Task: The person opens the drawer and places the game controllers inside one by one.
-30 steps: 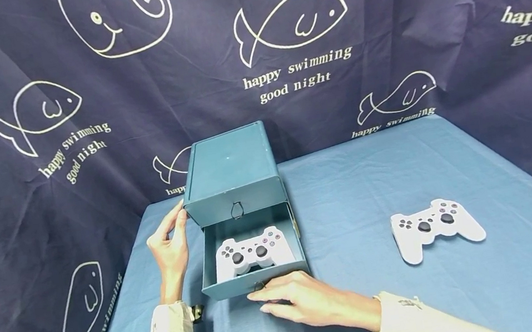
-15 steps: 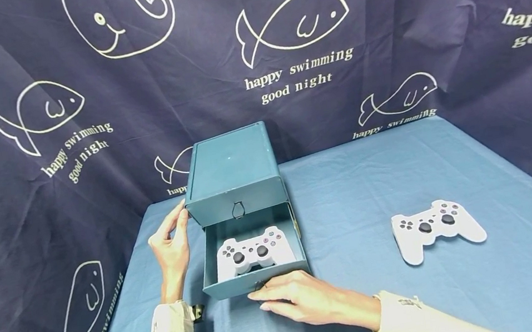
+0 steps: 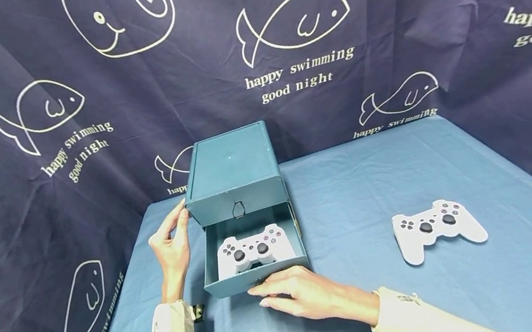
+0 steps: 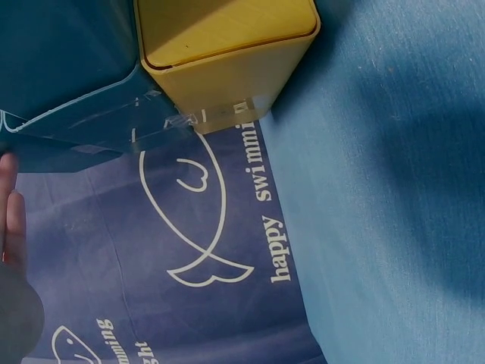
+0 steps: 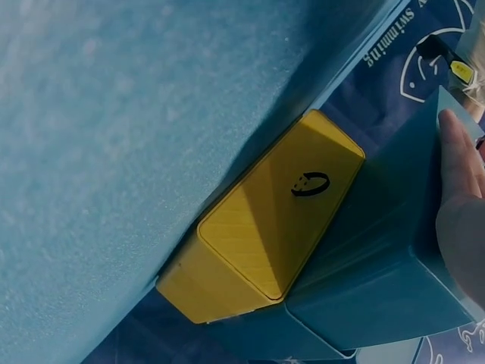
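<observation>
A teal drawer box [image 3: 230, 162] stands at the back of the table, with its middle drawer [image 3: 231, 285] pulled out. Inside that drawer lies a white game controller [image 3: 280, 247]. My left hand [image 3: 171, 251] touches the box's upper front left corner, thumb at the front edge and fingers along the side. At the drawer's front, my right hand [image 3: 303, 293] rests its fingers near the wire ring, which it partly covers. In the right wrist view, its straight fingers [image 5: 455, 155] lie along the drawer front. A second white controller [image 3: 412, 245] lies on the table to the right.
Below the teal drawer sits a yellow drawer [image 5: 280, 220] with a black ring, closed and close to the tabletop. The top drawer [image 3: 260, 196] is closed too. Blue cloth covers the table [image 3: 346, 200]. A dark curtain [image 3: 310, 115] with fish prints hangs behind and beside it.
The open drawer has slid slightly inward, and my right hand has moved up with it. My left hand keeps its place at the box's corner.
</observation>
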The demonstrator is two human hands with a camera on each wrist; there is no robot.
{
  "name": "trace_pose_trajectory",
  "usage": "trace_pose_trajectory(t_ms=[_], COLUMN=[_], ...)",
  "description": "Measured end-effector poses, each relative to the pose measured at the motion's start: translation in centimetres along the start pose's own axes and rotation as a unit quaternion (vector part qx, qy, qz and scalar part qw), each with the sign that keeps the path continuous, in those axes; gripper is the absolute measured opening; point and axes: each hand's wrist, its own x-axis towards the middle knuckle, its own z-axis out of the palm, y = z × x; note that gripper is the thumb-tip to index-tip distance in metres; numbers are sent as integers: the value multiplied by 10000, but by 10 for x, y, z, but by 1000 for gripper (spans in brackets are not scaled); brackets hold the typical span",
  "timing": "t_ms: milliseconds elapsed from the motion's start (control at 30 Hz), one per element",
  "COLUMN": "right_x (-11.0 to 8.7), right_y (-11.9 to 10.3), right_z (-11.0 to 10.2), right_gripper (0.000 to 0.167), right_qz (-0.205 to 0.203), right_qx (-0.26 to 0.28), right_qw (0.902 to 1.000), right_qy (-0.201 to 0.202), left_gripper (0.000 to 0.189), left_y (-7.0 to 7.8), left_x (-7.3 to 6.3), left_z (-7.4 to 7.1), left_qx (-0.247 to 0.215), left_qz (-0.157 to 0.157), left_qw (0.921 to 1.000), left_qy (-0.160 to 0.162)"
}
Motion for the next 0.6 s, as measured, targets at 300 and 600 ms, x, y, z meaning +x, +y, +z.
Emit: trace_pose_trajectory(t_ms=[300, 600], right_x=[2, 5], right_y=[0, 4], right_z=[-2, -3], right_gripper=[30, 29], right_qz=[443, 486], right_qx=[497, 402], right_qw=[9977, 9980], right_qy=[-87, 8], left_gripper=[27, 27], left_y=[5, 9], left_x=[0, 1], left_z=[0, 1], left_qx=[-3, -18], left_qz=[34, 111], left_qw=[10000, 9999], left_qy=[-13, 6])
